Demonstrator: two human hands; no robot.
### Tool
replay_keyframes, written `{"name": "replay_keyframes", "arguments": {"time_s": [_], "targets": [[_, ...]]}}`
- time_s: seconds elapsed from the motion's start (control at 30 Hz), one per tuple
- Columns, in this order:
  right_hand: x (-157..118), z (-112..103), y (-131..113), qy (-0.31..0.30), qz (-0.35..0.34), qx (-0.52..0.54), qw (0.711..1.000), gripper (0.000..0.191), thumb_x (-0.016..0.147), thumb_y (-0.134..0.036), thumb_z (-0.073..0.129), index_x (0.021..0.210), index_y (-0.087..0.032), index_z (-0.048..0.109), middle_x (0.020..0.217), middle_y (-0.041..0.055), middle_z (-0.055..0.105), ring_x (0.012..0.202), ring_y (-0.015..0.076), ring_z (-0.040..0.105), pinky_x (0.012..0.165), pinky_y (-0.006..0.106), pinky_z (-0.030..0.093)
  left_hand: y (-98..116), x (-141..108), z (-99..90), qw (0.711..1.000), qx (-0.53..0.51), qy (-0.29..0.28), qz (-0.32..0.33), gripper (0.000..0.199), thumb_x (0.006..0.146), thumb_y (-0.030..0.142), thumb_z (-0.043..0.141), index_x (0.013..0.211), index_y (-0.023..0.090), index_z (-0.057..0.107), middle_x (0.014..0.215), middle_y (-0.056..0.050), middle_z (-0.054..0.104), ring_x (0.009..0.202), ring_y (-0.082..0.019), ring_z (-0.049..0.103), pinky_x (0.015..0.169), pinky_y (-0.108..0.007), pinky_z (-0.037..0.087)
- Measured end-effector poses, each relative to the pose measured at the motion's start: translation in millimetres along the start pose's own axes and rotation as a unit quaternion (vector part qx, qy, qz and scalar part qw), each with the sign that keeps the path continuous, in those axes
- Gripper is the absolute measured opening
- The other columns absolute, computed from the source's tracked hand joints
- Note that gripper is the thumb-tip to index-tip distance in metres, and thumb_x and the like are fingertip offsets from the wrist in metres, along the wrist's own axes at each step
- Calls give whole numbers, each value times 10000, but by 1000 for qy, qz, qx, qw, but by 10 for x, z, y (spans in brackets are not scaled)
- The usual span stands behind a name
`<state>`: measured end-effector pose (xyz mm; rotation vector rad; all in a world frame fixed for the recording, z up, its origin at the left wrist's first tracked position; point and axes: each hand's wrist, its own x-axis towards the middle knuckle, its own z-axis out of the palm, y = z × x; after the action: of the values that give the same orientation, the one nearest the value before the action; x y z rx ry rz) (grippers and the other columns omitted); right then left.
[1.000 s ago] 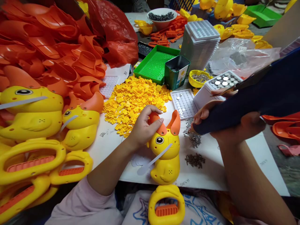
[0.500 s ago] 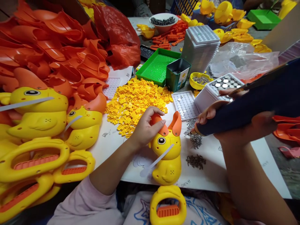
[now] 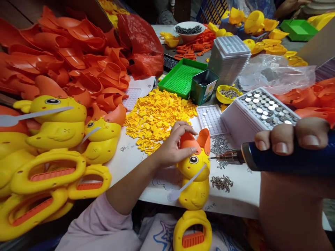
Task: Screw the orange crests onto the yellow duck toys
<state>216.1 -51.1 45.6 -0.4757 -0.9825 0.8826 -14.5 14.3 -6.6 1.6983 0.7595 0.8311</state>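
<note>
A yellow duck toy [image 3: 195, 174] with orange ear-like pieces lies face up at the table's front edge, its ring handle [image 3: 192, 232] over my lap. My left hand [image 3: 175, 144] grips its left orange piece [image 3: 188, 141] between thumb and fingers. Across the toy lies a pale strip [image 3: 192, 179] with a round end. My right hand [image 3: 293, 137] is wrapped round a dark blue electric screwdriver [image 3: 282, 158], held level. The screwdriver's bit [image 3: 214, 158] points left, its tip at the right side of the duck's head; whether it touches a screw cannot be made out.
Finished-looking duck toys [image 3: 59, 129] and orange shells [image 3: 78, 52] crowd the left. Small yellow parts [image 3: 159, 116] are heaped behind my left hand. Screws [image 3: 222, 183] lie right of the toy. Further back are a green tray [image 3: 180, 75], a dark tub [image 3: 204, 87] and stacked white trays [image 3: 243, 118].
My right hand has brought the screwdriver from a raised slant down to level, its tip now by the duck's head. My left hand stays on the orange piece. The whole view has shifted slightly.
</note>
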Motion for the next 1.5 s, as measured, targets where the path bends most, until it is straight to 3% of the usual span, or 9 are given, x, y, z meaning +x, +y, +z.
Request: {"name": "replay_keyframes", "arguments": {"time_s": [0.2,0.3,0.4,0.5,0.6,0.87,1.27,1.5], "targets": [[-2,297,25,32,-4,-7,999,162,843,-438,627,903,-293,667,695,-52,596,552,136,584,559,341,565,0,-20,9,1000,14,0,-8,299,743,233,651,1027,231,554,1192,-73,372,1279,-273,371,1153,-488,261],[42,380,79,37,-9,-18,999,267,732,-466,750,942,-320,672,692,-48,613,542,148,586,550,360,560,1,-21,16,1000,10,1,-7,280,761,251,640,1026,230,552,1182,-75,383,1270,-271,373,1144,-482,280],[50,382,114,54,-4,-24,998,416,665,-508,783,1012,-302,682,658,-44,579,508,150,564,518,361,546,10,-17,28,1000,9,4,-4,267,772,274,634,1022,229,551,1171,-76,384,1260,-267,376,1131,-468,296],[31,362,110,31,-9,-32,999,282,653,-488,794,876,-352,686,692,-52,577,537,142,572,549,339,546,27,-13,40,1000,8,5,-8,283,766,285,642,1026,227,545,1169,-77,368,1250,-264,381,1130,-470,288],[12,361,87,19,-5,-38,999,283,605,-473,828,806,-355,668,712,-44,563,568,154,565,583,363,548,37,-11,45,1000,3,5,-11,300,749,289,654,1022,226,544,1160,-78,360,1245,-269,378,1124,-484,288],[-15,351,126,1,-7,-18,1000,266,612,-442,831,802,-362,663,773,-54,588,617,142,578,621,346,546,44,-14,15,1000,7,-19,-2,132,670,167,600,785,199,543,1100,-68,378,1302,-299,336,1112,-509,288],[-12,340,120,-2,2,-43,999,229,686,-528,752,862,-413,662,754,-65,553,612,128,581,617,330,553,73,-5,18,998,42,-18,-38,165,687,209,666,806,194,552,1148,-80,364,1304,-287,336,1134,-483,302],[-45,344,135,-5,-9,-15,1000,175,693,-447,767,833,-379,685,788,-65,592,651,122,591,666,305,552,82,-10,23,998,52,-21,-42,174,683,194,680,804,201,555,1144,-73,363,1289,-297,339,1145,-518,287]]}}
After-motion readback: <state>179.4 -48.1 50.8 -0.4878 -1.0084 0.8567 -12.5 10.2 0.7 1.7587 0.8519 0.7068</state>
